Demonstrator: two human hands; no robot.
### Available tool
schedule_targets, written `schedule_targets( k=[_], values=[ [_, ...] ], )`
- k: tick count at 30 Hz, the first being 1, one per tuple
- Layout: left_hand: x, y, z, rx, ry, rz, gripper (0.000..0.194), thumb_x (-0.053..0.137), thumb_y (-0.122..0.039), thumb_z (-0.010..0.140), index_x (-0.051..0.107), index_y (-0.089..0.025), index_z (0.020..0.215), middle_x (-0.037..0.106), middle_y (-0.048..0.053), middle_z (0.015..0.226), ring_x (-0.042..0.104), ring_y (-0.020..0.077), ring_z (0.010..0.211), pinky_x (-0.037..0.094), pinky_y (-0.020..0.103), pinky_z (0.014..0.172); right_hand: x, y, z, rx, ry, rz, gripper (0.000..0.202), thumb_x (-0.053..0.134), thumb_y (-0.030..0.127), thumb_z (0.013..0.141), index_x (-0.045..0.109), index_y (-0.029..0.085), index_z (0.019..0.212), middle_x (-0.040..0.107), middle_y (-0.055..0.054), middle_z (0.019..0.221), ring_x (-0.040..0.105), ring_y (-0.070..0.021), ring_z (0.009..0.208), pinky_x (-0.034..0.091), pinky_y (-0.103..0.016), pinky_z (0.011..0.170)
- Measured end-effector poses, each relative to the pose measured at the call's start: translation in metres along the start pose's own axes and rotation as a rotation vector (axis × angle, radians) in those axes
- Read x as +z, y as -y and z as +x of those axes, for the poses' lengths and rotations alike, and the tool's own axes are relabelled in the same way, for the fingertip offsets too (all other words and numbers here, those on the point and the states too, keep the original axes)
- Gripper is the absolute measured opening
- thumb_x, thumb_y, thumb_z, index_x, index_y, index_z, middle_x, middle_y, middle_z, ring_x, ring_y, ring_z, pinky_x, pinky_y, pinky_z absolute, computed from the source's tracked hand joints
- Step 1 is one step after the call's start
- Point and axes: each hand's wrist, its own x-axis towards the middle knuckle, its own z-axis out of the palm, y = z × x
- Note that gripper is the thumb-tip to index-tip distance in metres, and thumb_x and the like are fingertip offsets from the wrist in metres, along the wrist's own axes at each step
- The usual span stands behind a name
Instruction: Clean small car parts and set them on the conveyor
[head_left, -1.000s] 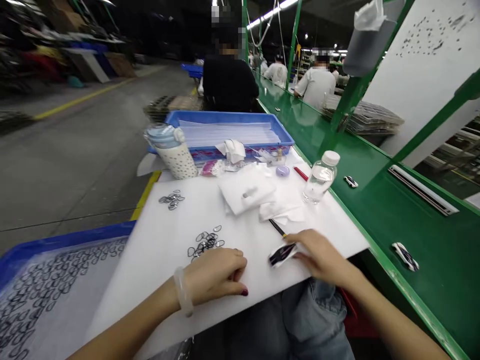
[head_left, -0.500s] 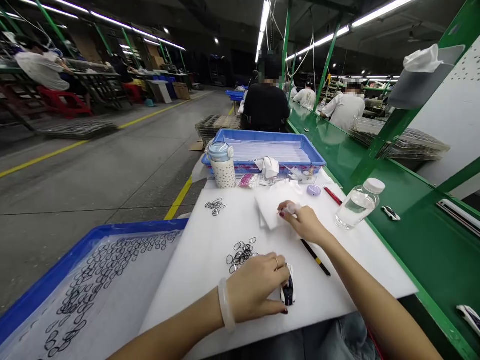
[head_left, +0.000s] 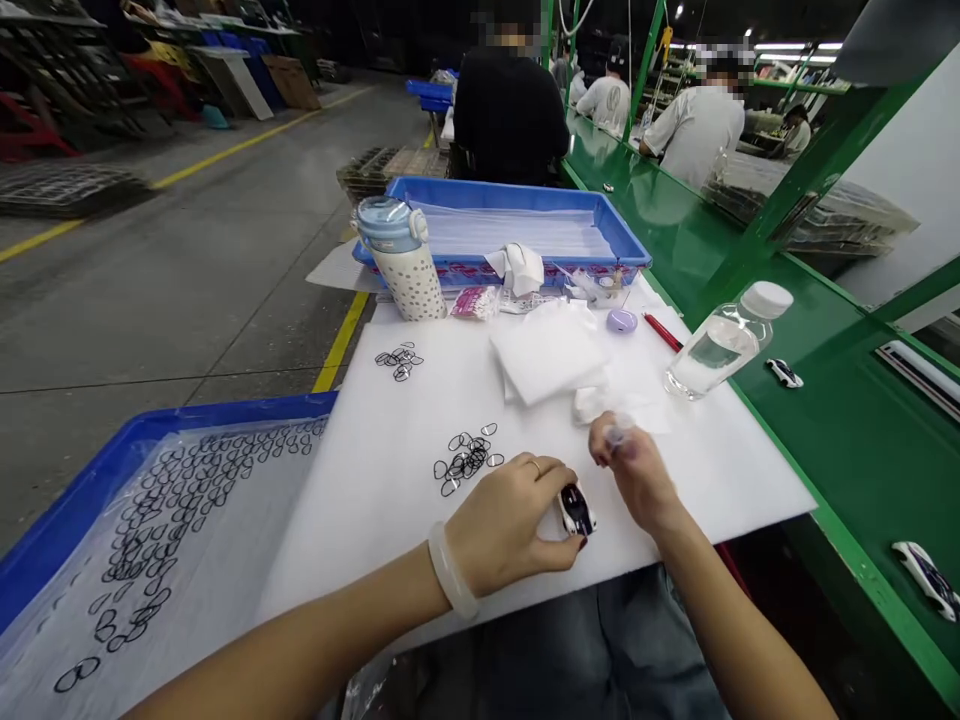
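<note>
- Your left hand (head_left: 510, 520) is curled around a small toy car (head_left: 575, 508), thumb under it and fingers over the top, pinning it to the white foam sheet (head_left: 390, 470) at the near edge.
- Half a second ago the left hand had the same grip on the car in much the same place, so that has not changed.
- Your right hand (head_left: 634, 470) has come back from the white cloth (head_left: 547, 350); earlier it was out on that cloth, and now it sits just right of the car, near you.
- The right hand's fingers are closed on a small pale object (head_left: 619, 432); motion blur keeps you from telling what it is.
- A loose cluster of black rings (head_left: 465, 462) lies just left of your left hand, and a smaller cluster (head_left: 399, 361) sits farther off on the sheet.
- The clear bottle (head_left: 724, 343) with a white cap lies at the right edge of the sheet, beside the green bench (head_left: 825, 440).
- The near blue tray (head_left: 112, 470) on your left holds many more rings; a second blue tray (head_left: 525, 215) sits at the far end behind a dotted cup (head_left: 405, 262).
- The black pencil seen earlier by your right forearm is not visible now.
</note>
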Motion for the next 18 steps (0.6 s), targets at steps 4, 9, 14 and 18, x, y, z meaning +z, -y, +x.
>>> schedule_targets(
  k=[4, 9, 14, 18],
  values=[
    [0.001, 0.003, 0.004, -0.069, -0.078, -0.146, 0.035, 0.071, -0.037, 0.075, 0.069, -0.019, 0.105, 0.075, 0.007, 0.104, 0.069, 0.0270, 0.096, 0.055, 0.044, 0.089, 0.012, 0.026, -0.001, -0.096, -0.022, 0.330, 0.070, 0.028, 0.086, 0.082, 0.033, 0.022, 0.054, 0.023, 0.004, 0.049, 0.024, -0.0124, 0.047, 0.026, -0.030, 0.051],
    [-0.001, 0.004, 0.006, -0.106, -0.097, -0.176, 0.032, 0.070, -0.038, 0.076, 0.072, -0.021, 0.103, 0.077, 0.005, 0.098, 0.070, 0.0254, 0.093, 0.054, 0.042, 0.087, 0.024, 0.029, 0.002, -0.062, -0.014, 0.496, 0.064, 0.030, 0.076, 0.086, 0.027, 0.022, 0.050, 0.014, 0.005, 0.045, 0.017, -0.0106, 0.041, 0.021, -0.028, 0.045],
    [-0.001, 0.003, 0.006, -0.120, -0.090, -0.178, 0.030, 0.070, -0.037, 0.076, 0.073, -0.020, 0.101, 0.077, 0.006, 0.098, 0.070, 0.0262, 0.093, 0.054, 0.043, 0.087, 0.026, 0.020, 0.001, -0.053, 0.001, 0.533, 0.061, 0.033, 0.072, 0.084, 0.026, 0.022, 0.050, 0.013, 0.006, 0.045, 0.015, -0.0101, 0.041, 0.020, -0.028, 0.044],
    [-0.002, 0.003, 0.006, -0.126, -0.095, -0.171, 0.030, 0.070, -0.037, 0.076, 0.074, -0.021, 0.101, 0.077, 0.005, 0.098, 0.070, 0.0259, 0.093, 0.054, 0.042, 0.087, 0.026, 0.021, 0.000, -0.057, 0.013, 0.530, 0.060, 0.032, 0.071, 0.084, 0.025, 0.023, 0.050, 0.011, 0.006, 0.044, 0.013, -0.0100, 0.041, 0.019, -0.028, 0.044]
  ],
)
